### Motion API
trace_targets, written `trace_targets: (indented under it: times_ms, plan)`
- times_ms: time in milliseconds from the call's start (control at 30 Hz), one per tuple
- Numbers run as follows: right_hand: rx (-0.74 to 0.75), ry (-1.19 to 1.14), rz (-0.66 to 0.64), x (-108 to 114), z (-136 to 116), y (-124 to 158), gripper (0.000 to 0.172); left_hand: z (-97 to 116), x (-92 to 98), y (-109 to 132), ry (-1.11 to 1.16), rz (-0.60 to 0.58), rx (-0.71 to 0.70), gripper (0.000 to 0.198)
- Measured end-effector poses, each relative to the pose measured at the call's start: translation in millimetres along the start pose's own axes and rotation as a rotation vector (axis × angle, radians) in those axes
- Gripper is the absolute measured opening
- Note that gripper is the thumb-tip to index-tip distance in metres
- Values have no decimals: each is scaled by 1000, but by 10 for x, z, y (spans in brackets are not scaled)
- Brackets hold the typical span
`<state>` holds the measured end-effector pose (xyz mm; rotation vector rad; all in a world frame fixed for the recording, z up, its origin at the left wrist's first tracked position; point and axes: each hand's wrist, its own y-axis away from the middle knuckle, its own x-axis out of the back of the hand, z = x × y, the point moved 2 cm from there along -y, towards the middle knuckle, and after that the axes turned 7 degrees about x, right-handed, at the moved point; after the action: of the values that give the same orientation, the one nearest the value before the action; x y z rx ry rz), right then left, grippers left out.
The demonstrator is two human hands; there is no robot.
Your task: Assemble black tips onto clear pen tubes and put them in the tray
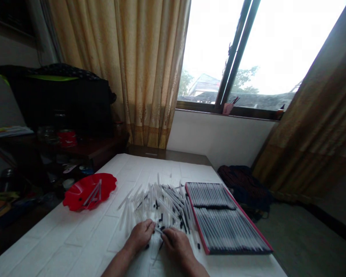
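Both hands meet low in the middle of the head view, over the near side of a loose pile. My left hand is closed, its thumb and fingers pinching one end of a thin translucent pen. The other end sits in the closed fingers of my right hand. Much of this pen is hidden by the fingers. Just beyond the hands lie many clear pen barrels, mixed with small black caps. To the right, a red-edged tray holds two rows of clear pens with dark ends.
A red scalloped bowl with a few clear tubes stands at the left of the white-covered table. Behind it is a dark cabinet with a red can. Dark cloth lies beyond the table's right edge, under the window.
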<state>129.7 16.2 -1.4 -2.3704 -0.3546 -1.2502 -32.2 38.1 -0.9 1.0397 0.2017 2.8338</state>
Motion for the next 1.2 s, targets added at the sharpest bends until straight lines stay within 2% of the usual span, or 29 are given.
trace_targets:
  times_ms: [333, 667, 800, 933, 1067, 1133, 1200]
  plan:
    - [-36, 160, -22, -133, -45, -10, 22, -51, -41, -49, -60, 39, 27, 31]
    - [-107, 183, -12, -183, -122, -54, 22, -95, -59, -117, 46, 36, 46, 29]
    - [-117, 192, 13, -207, -139, -65, 23, -109, -71, -122, 123, 27, 80, 33]
    - [-101, 131, 35, -177, -136, -15, 23, -103, -97, -89, 209, -9, 114, 48]
    - [-114, -32, 159, 36, -96, 109, 24, -102, -105, -66, 288, -47, 152, 69]
    - [-159, -112, 274, 278, 19, 180, 27, -111, -96, -65, 316, -54, 163, 73]
    - [-238, -165, 357, 594, 237, 247, 27, -126, -85, -68, 341, -56, 169, 73]
